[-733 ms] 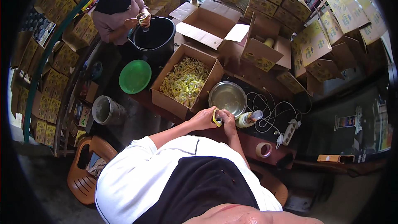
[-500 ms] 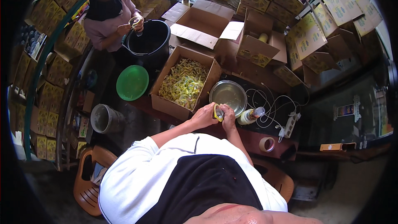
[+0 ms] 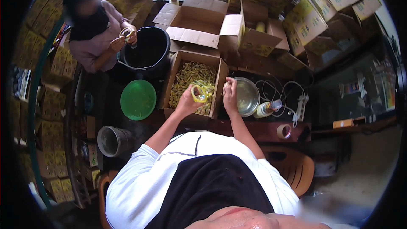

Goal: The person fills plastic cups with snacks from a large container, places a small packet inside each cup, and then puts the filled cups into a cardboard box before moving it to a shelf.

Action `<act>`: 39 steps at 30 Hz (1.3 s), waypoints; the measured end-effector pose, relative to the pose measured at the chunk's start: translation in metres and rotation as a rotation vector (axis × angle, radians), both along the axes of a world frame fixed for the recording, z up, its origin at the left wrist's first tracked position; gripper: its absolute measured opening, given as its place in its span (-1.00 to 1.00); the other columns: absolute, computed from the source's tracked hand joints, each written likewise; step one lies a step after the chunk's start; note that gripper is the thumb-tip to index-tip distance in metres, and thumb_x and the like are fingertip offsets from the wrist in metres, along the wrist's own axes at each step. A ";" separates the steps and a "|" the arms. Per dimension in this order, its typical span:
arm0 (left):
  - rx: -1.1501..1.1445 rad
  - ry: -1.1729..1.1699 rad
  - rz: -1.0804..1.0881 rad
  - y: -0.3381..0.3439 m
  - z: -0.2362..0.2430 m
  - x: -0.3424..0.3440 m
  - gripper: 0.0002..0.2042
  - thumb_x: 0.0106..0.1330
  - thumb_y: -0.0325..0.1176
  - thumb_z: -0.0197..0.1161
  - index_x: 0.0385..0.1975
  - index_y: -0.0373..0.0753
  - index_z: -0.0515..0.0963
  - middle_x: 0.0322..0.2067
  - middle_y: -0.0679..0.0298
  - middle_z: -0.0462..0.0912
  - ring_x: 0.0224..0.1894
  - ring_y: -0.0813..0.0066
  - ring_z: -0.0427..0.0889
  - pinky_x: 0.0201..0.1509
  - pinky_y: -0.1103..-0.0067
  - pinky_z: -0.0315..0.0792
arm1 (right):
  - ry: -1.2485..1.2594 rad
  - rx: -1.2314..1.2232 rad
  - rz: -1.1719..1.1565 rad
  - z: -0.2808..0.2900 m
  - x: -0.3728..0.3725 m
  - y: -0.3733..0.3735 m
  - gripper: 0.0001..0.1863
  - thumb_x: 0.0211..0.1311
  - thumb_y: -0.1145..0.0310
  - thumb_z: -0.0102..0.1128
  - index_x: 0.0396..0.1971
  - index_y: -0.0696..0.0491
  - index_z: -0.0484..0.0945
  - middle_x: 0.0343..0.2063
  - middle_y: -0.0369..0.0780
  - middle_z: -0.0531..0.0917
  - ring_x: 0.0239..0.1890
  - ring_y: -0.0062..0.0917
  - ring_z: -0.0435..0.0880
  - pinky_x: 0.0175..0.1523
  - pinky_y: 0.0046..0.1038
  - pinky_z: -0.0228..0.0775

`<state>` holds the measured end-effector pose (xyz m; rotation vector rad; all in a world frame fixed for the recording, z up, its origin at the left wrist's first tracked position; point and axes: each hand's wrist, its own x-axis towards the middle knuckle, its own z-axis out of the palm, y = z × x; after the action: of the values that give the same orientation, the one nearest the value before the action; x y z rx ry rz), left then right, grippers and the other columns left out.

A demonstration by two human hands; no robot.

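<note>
My left hand is closed on a yellow ring-shaped band, with something clear or pale showing at its middle. It is over the near part of an open cardboard box filled with a heap of yellow, curled strips. My right hand is raised between this box and a round metal bowl, fingers curled together. Whatever the right fingers hold, if anything, is too small to make out. Liquid or a shiny bottom shows inside the bowl. A white bottle leans to the right of it.
A green basin and grey bucket stand left. Behind them, a co-worker handles a similar ring by a black tub. An open carton, a white cable, power strip and tape roll lie around.
My hands were together in front of the metal bowl; they have parted. The left has carried the yellow band left over the box, and the right has lifted beside the bowl. The view has shifted.
</note>
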<state>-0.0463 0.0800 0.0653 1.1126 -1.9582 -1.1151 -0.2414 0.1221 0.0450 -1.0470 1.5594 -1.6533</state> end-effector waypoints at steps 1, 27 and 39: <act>0.025 0.020 0.001 -0.007 0.001 0.006 -0.49 -0.12 -0.34 0.54 -0.19 -0.27 0.42 -0.31 0.16 0.55 -0.22 0.23 0.59 -0.12 0.42 0.47 | 0.002 -0.023 -0.031 0.007 0.009 -0.002 -0.76 0.41 0.31 -0.10 -0.06 0.11 0.43 -0.28 -0.25 0.57 -0.25 -0.54 0.53 -0.12 -0.47 0.37; 0.360 0.610 0.078 -0.132 0.026 0.060 -0.67 0.24 -0.43 0.31 0.00 -0.23 0.49 -0.10 0.28 0.62 -0.12 0.53 0.61 -0.08 0.49 0.49 | 0.403 0.553 -0.277 -0.099 0.024 0.152 -0.78 0.10 0.53 0.23 -0.20 0.14 0.63 -0.27 -0.12 0.65 -0.18 -0.33 0.67 -0.03 -0.39 0.49; 0.988 1.248 0.229 -0.231 -0.039 0.130 -0.45 0.34 0.07 0.12 0.13 -0.25 0.32 0.08 -0.05 0.50 0.07 0.06 0.58 -0.01 0.30 0.64 | 0.533 0.699 -0.494 -0.136 0.002 0.149 -0.80 0.07 0.48 0.29 -0.25 0.07 0.63 -0.24 -0.16 0.60 -0.20 -0.31 0.64 -0.06 -0.33 0.47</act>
<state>0.0842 -0.1510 0.0262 0.6546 -0.2713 -2.0062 -0.2396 0.2706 -0.0907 -0.7727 2.6539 -0.9538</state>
